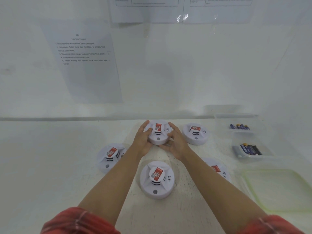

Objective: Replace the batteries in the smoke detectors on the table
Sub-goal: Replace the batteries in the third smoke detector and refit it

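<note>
Several round white smoke detectors with red labels lie on the white table (50, 157). The far middle smoke detector (158, 135) sits between both palms near the back edge. My left hand (143, 141) grips its left side and my right hand (175, 142) grips its right side and front. Other detectors lie at the far right (195, 134), at the left (110, 157), at the near middle (157, 179) and at the near right (217, 169), the last partly hidden behind my right forearm.
Two clear plastic tubs with dark AA batteries stand at the right, one far (239, 126) and one nearer (249, 149). A clear lid with a greenish rim (276, 190) lies at the near right. Printed sheets hang on the wall behind the table.
</note>
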A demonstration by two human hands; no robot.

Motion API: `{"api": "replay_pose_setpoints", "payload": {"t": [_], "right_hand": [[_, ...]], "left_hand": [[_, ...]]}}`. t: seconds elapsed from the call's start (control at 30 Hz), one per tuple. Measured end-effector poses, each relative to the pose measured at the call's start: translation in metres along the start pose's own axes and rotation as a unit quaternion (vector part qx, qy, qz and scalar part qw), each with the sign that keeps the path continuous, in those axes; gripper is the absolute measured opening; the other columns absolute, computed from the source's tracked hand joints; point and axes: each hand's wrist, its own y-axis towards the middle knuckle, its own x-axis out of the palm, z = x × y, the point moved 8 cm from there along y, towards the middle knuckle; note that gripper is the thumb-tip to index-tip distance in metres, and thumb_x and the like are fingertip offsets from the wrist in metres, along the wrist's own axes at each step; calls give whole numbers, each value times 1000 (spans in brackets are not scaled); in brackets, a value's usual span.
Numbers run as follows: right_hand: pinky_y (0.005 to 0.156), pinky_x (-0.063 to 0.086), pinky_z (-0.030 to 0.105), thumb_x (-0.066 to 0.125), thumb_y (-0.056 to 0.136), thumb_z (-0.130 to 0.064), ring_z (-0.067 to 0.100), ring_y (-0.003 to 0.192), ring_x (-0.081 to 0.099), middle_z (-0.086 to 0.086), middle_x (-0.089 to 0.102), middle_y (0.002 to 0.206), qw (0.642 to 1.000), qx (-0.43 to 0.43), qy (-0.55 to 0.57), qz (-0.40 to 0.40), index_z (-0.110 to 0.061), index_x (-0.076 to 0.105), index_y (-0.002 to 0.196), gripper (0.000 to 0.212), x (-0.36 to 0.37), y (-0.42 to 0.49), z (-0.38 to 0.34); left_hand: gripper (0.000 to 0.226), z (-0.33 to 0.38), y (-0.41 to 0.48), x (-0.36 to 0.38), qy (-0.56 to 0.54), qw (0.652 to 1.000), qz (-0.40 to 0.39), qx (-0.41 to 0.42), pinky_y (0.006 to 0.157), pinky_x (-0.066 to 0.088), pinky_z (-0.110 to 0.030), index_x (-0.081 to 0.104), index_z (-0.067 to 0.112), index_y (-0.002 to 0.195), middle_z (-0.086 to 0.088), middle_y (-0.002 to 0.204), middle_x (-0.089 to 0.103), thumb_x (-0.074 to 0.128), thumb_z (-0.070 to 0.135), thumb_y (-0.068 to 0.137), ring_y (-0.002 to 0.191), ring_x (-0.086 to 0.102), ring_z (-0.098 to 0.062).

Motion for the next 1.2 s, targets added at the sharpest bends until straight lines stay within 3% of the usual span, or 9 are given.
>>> {"api": "replay_pose_setpoints", "payload": {"t": [0.17, 0.5, 0.7, 0.87, 1.2], "right_hand": [[72, 54, 37, 30, 89, 2, 24, 90, 58, 9, 49, 121, 1000, -6, -4, -1, -27, 44, 130, 52, 0, -1, -2], [72, 54, 38, 30, 89, 3, 25, 89, 58, 10, 48, 121, 1000, -1, -2, 1, -25, 44, 131, 53, 0, -1, -2], [72, 54, 38, 31, 88, 3, 25, 90, 58, 11, 49, 121, 1000, -5, -1, 4, -27, 45, 129, 52, -1, -1, -3], [72, 54, 38, 31, 88, 2, 30, 101, 56, 11, 49, 124, 1000, -3, -3, 6, -27, 45, 128, 52, -1, -1, -2], [75, 53, 39, 31, 88, 2, 26, 93, 58, 11, 48, 126, 1000, -7, -11, 6, -29, 45, 125, 50, -1, 1, -2]], "left_hand": [[43, 0, -1, 1, 0, 1000, 1, 2, 92, 42, -42, 37, 11, 140, -16, 144, 39, 36, -1, 99, 109, 49, -29], [44, 0, 0, 2, -6, 1000, -3, 2, 95, 41, -42, 36, 11, 141, -17, 144, 39, 35, -1, 98, 108, 49, -29], [44, 0, 1, 2, -10, 1000, -5, 0, 81, 48, -37, 36, 11, 141, -17, 144, 39, 35, -1, 98, 104, 51, -28], [43, -1, 2, 2, -5, 1000, -4, -3, 89, 44, -42, 36, 12, 141, -16, 144, 39, 35, 0, 99, 108, 49, -29], [44, -1, 4, 1, -7, 1000, -3, 0, 90, 42, -42, 36, 12, 141, -16, 145, 39, 35, -1, 99, 109, 49, -29]]}}
